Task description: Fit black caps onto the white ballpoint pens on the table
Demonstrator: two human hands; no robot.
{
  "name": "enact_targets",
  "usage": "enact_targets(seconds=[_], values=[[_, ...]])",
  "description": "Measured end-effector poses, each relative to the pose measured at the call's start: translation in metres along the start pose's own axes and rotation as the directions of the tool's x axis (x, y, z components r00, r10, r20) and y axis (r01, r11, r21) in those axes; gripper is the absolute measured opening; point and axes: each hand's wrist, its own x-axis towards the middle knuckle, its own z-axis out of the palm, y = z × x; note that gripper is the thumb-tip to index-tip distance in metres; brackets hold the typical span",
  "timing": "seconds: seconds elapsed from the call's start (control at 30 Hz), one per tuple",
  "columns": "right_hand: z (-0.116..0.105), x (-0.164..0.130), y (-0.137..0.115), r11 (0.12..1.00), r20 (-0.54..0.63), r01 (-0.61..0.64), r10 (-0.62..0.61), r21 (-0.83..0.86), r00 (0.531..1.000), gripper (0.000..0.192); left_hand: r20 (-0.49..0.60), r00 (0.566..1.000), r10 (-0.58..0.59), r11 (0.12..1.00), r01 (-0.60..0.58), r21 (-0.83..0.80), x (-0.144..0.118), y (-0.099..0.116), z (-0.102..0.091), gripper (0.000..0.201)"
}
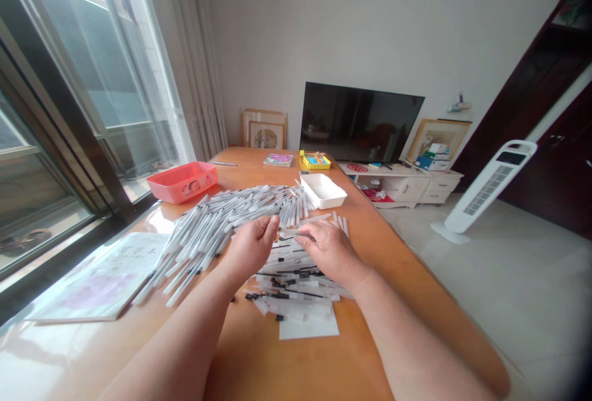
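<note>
The person's right hand (333, 250) is pinching a thin, pale tube (290, 232), thumb and fingers looking clamped on its near end. The left hand (254, 243) is facing it from the tube's other end, its thumb lying over folded fingers; their pads are hiding from view, so one cannot tell whether they are gripping the tube. The tube itself is spanning the gap between the two hands, hovering over the loose parts (296, 308) that are covering the paper (309, 329) on the table (277, 370).

Judging by its look, the tube is probably weighing next to nothing and behaving like stiff, smooth plastic. Its round, glossy side is likely offering little friction, so a loose pinch may be letting it roll or spin. The thin wall is probably standing up to a firm squeeze along its length but risking a crack under a sideways bend. The best hold is likely lying near each end, with the pads wrapping the sides and the hands staying in one line.

Beyond the left hand, a pile of pens (203, 228) is spreading loosely, and similar slick barrels there are probably sliding at a nudge. Past the right hand, a white box (324, 192) is sitting beside the pile.
</note>
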Motion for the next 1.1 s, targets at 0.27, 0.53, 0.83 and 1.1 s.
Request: enact_targets(seconds=[0.27,0.53,0.83,1.1], values=[[-0.001,0.000,0.002,1.000,-0.002,-0.021,0.021,-0.005,1.000,0.003,0.093,0.996,0.012,0.992,0.001,-0.130,0.002,0.003,-0.003,0.041],[0.000,0.000,0.001,1.000,0.003,-0.003,0.003,-0.022,1.000,0.003,0.058,0.995,-0.082,0.996,0.081,0.027,0.001,-0.007,0.002,0.054],[0.000,0.000,0.003,1.000,-0.002,-0.011,0.011,-0.021,1.000,0.005,0.100,0.995,-0.024,0.989,0.038,-0.141,0.002,0.000,-0.002,0.038],[0.000,0.000,0.005,1.000,-0.004,-0.003,0.003,-0.024,1.000,0.003,0.137,0.989,-0.054,0.983,0.076,-0.166,0.001,-0.006,0.004,0.045]])
